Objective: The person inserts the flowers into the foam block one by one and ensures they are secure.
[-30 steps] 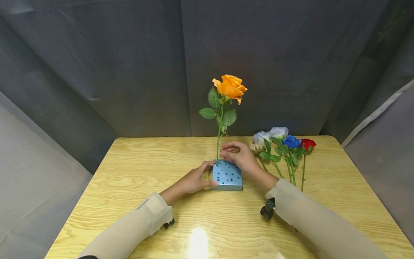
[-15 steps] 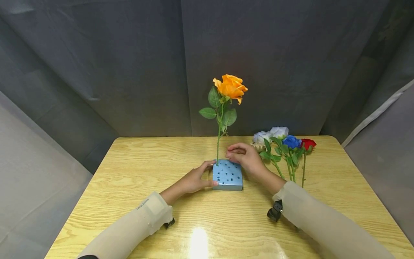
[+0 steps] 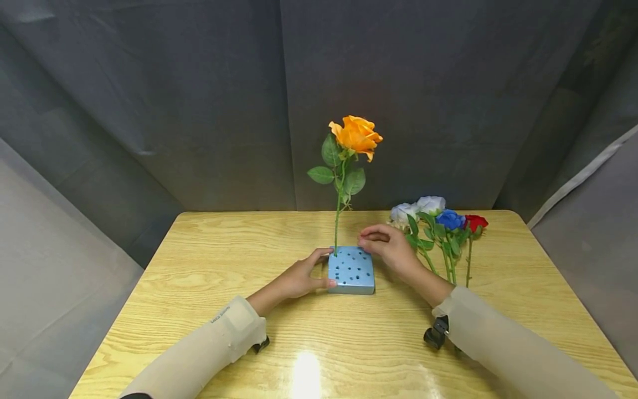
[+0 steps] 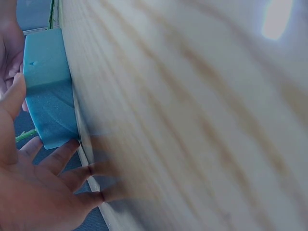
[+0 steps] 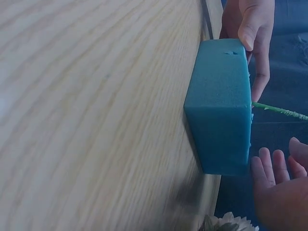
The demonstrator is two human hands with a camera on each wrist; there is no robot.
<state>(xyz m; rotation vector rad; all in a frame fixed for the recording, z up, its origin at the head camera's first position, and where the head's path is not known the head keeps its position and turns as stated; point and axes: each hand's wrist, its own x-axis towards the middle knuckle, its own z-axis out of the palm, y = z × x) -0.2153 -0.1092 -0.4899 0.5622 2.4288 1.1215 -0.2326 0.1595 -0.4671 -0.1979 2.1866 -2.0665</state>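
Observation:
An orange rose stands upright, its green stem stuck in the back left part of a light blue foam block dotted with holes. My left hand holds this block from the left, thumb at the front corner and fingers at the back corner; the left wrist view shows those fingers spread behind the block. At the block's back right corner is my right hand, fingers loosely bent. Nothing lies in that hand in the right wrist view, where its fingers are beside the block's holed face.
Right of the block lie several more flowers: pale white-lilac ones, a blue rose, a red rose and a cream flower. They rest near the back edge of the wooden table. Dark grey cloth hangs behind.
My right hand has drawn away from the rose's stem, moving right along the block's back edge. The left hand, block and rose hold their places.

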